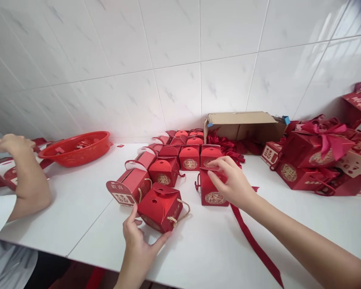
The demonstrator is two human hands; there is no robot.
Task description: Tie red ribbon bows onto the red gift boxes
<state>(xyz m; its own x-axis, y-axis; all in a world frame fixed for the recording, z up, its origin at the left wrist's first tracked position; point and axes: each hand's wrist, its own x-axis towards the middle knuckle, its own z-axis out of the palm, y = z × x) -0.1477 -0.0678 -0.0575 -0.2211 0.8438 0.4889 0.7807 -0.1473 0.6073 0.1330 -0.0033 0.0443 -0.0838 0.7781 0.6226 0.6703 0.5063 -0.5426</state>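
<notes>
My left hand (140, 245) holds a red gift box (161, 206) by its near lower edge, thumb and fingers on either side. This box is tilted and has a twisted gold cord handle. To the right, my right hand (230, 180) is on the top of another red box (209, 190), with its fingers curled at the lid; whether they pinch it is hard to tell. A dark red ribbon (249, 237) trails from beside that box toward the table's front edge. Just behind stand a red box with a rounded lid (164, 170) and a box with a cream label (129, 186).
More red boxes (189, 156) stand in rows behind. An open cardboard box (240, 118) holds red ribbons. Stacked boxes with bows (315, 148) are at the right. A red basin (75, 156) and another person's arm (31, 176) are at the left of the white table (87, 192).
</notes>
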